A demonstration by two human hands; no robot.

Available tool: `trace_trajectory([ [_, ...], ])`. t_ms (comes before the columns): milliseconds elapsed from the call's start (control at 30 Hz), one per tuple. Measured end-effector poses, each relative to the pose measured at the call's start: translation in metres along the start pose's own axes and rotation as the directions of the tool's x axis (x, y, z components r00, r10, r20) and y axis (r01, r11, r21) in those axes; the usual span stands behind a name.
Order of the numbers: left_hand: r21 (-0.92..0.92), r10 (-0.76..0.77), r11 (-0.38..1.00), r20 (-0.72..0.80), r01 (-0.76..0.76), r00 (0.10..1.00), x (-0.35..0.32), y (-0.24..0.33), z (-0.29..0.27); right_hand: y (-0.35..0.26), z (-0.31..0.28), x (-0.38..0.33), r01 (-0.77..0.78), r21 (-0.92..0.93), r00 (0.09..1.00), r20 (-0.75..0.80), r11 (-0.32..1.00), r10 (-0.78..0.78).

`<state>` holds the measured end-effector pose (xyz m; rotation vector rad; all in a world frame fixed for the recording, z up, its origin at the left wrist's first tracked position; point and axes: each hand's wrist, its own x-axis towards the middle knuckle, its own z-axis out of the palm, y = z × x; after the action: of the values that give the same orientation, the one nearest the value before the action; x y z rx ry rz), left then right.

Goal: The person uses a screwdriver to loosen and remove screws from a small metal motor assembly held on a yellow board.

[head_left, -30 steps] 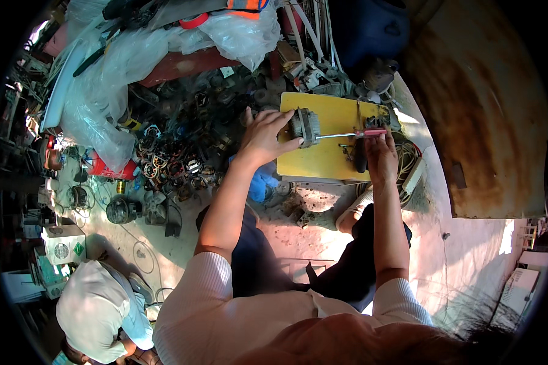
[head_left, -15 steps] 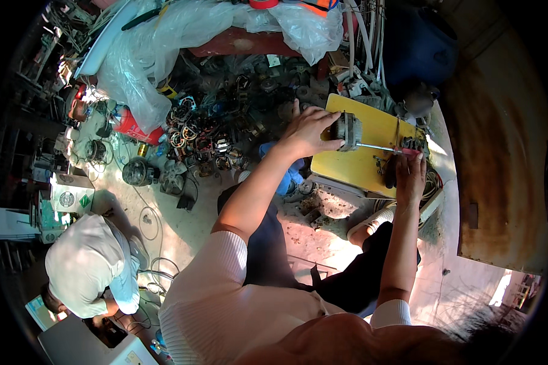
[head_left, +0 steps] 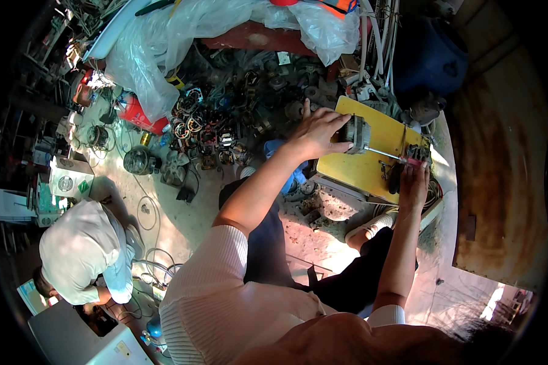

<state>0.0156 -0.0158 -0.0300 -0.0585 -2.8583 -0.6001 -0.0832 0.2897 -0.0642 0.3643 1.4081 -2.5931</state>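
My left hand [head_left: 313,131] grips the motor [head_left: 354,134] on the yellow board [head_left: 371,167]. Its shaft [head_left: 383,153] runs right toward my right hand [head_left: 414,182], fingers closed on a red-handled tool [head_left: 415,162] at the tip.

One view only: head-worn fisheye, looking steeply down and forward over the wearer's shoulders and knees. Both forearms enter from the lower edge and reach up-frame to a yellow board [head_left: 371,152] at upper right, at arm's length. Floor fills the centre. Second person [head_left: 82,252] crouches at lower left, farther off. Rim dark, edges bent.
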Motion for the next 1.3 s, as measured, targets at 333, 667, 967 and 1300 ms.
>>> trace_trajectory([
  [333, 0.022, 0.028, 0.999, -0.103, -0.026, 0.994, -0.004, -0.003, 0.021, 0.008, -0.011, 0.006, 0.033, 0.004, 0.996, 0.084, 0.999, -0.033],
  [667, 0.041, 0.037, 0.999, -0.161, -0.031, 0.986, -0.004, 0.002, 0.024, 0.008, -0.012, 0.010, 0.061, 0.007, 0.996, 0.062, 0.998, -0.061],
  [967, -0.029, -0.020, 0.999, -0.086, 0.018, 0.996, -0.003, 0.006, 0.014, 0.006, -0.005, 0.002, 0.051, -0.015, 0.997, 0.065, 0.999, -0.050],
  [1300, -0.130, 0.024, 0.991, 0.029, -0.020, 0.999, -0.003, -0.008, -0.001, 0.005, 0.005, -0.006, 0.027, 0.033, 0.997, 0.074, 0.999, -0.029],
])
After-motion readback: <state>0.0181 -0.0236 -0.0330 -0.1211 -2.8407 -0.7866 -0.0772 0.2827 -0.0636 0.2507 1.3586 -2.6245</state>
